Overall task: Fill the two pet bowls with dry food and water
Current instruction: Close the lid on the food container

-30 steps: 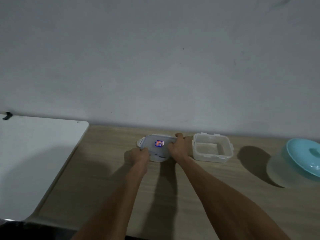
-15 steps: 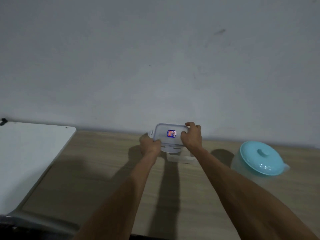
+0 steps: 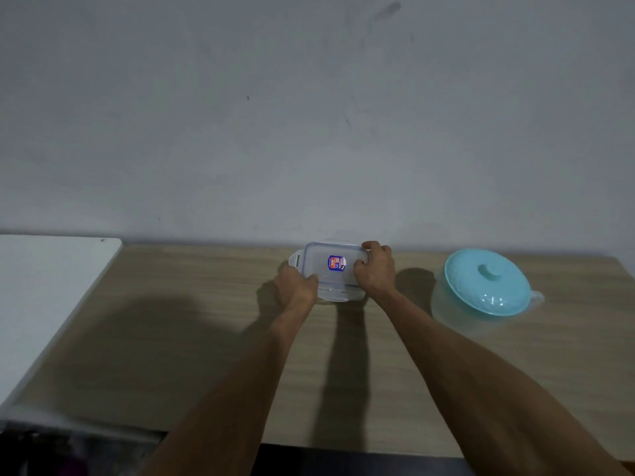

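A clear plastic lid with a blue and red sticker lies over the clear food container near the wall. Only the container's front edge shows below the lid. My left hand grips the lid's front left corner. My right hand holds the lid's right end, fingers curled over its far edge. A clear water jug with a turquoise lid stands to the right, apart from both hands. No pet bowls are in view.
The wooden table runs up to a grey wall. A white surface adjoins the table on the left. The table's front edge is near the bottom of the view.
Both hands carried the lid from the table's left side to the right and onto the open container. The view shifted right, bringing the whole jug into sight.
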Motion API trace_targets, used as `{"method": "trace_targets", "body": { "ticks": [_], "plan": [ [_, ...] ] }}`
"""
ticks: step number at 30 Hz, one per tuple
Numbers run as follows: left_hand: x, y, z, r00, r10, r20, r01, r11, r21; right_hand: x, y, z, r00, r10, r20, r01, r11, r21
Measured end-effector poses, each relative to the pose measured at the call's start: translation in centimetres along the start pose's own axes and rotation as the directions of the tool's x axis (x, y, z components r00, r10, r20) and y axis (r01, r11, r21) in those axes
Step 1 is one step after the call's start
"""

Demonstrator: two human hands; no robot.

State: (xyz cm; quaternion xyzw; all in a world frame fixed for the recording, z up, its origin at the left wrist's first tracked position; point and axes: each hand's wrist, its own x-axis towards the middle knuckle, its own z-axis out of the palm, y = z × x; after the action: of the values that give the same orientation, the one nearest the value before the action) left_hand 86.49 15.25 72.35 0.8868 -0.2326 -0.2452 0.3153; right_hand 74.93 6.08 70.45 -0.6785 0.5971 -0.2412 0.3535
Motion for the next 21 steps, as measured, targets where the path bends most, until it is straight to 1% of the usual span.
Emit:
{"method": "trace_targets", "body": {
  "ticks": [8,11,13,14,15,18,19,21],
  "plan": [
    [0.5,-0.9,0.6,1.0,0.0,0.006,0.0,1.0,-0.012,0.1,0.6,0.2,0.999,-0.042,0.026,0.043,0.998,-0.045],
    [0.3,-0.9,0.3,1.0,0.03,0.01,-0.03,1.0,-0.004,0.0,0.8,0.0,0.993,-0.114,0.03,0.118,0.983,-0.138],
    [0.3,-1.3,-0.2,0.998,0.069,-0.011,-0.068,0.997,0.044,0.1,0.7,-0.5,0.981,-0.182,0.063,0.191,0.958,-0.215],
    [0.4,-1.5,-0.4,0.995,0.093,-0.022,-0.091,0.993,0.077,0.2,0.6,-0.7,0.97,-0.214,0.112,0.236,0.937,-0.257],
    [0.7,-1.7,-0.6,0.993,0.117,-0.026,-0.113,0.988,0.105,0.4,0.3,-0.9,0.951,-0.241,0.192,0.291,0.906,-0.308],
    [1.6,-1.7,-1.2,0.986,0.167,-0.002,-0.164,0.972,0.168,0.7,-0.4,-1.2,0.848,-0.249,0.469,0.474,0.754,-0.456],
    [1.9,-1.6,-1.3,0.985,0.171,0.006,-0.169,0.968,0.188,0.7,-0.5,-1.1,0.818,-0.238,0.524,0.514,0.711,-0.479],
    [2.2,-1.3,-1.4,0.987,0.155,0.039,-0.16,0.969,0.189,0.9,-0.8,-0.7,0.781,-0.228,0.582,0.563,0.659,-0.498]
  ]
}}
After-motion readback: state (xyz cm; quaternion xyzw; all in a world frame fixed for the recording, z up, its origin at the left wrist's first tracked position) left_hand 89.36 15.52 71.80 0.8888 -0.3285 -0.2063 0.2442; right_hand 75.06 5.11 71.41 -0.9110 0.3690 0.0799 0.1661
